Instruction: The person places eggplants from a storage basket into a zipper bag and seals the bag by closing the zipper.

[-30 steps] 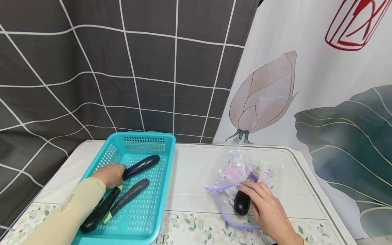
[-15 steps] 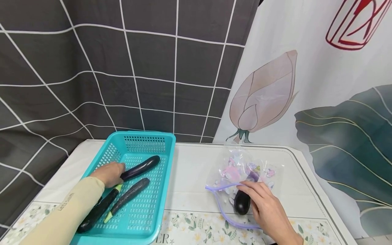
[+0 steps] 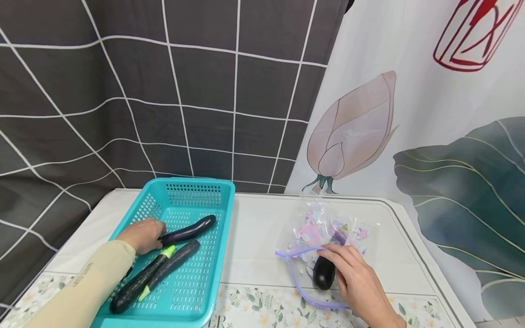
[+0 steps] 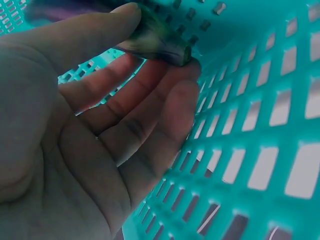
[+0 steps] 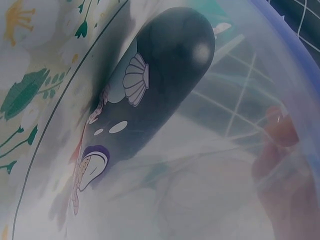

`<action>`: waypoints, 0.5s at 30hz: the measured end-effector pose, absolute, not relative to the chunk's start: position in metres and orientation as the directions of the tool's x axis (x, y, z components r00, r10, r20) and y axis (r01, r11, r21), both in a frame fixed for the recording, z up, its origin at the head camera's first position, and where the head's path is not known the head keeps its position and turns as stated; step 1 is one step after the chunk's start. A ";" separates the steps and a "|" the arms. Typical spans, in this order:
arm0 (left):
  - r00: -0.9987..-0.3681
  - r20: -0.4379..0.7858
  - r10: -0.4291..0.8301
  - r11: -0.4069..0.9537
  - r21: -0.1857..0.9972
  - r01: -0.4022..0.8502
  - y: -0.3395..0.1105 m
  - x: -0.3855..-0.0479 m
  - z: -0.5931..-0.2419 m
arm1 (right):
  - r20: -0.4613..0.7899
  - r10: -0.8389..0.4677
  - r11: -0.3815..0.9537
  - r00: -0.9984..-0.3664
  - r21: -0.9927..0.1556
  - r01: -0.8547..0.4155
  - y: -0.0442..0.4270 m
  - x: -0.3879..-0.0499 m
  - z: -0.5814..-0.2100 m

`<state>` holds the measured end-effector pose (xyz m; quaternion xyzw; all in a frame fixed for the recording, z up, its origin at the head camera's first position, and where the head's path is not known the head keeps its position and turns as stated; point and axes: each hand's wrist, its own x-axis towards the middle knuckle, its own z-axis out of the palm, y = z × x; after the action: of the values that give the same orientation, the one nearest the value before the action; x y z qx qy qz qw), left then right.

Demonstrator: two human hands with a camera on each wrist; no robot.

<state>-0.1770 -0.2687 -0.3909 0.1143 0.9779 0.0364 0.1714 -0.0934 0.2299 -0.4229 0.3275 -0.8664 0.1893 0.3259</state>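
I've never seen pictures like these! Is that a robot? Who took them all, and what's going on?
No robot here, just a person's bare left hand and right hand. The big picture comes from a camera worn on the head. The two darker, closer ones come from cameras on the wrists, each watching its own hand. On the covered table sit a blue-green basket and a clear bag. The left hand holds a long eggplant by its stem end, inside the basket, near more dark vegetables. The right hand holds the bag's edge, and there's another eggplant in the bag.
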 end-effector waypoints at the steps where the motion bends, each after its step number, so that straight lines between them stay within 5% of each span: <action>1: -0.915 -0.330 0.233 0.972 0.111 0.208 -0.269 -0.177 -0.391 | 0.688 -0.445 0.714 -0.573 -0.113 -0.691 0.230 -0.093 -0.423; 15: -0.925 -0.295 0.238 0.971 0.080 0.225 -0.271 -0.175 -0.389 | 0.689 -0.446 0.715 -0.571 -0.110 -0.691 0.230 -0.094 -0.423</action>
<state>-0.1747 -0.2706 -0.3891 0.1181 0.9809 0.0223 0.1532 -0.0939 0.2297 -0.4234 0.3280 -0.8663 0.1874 0.3269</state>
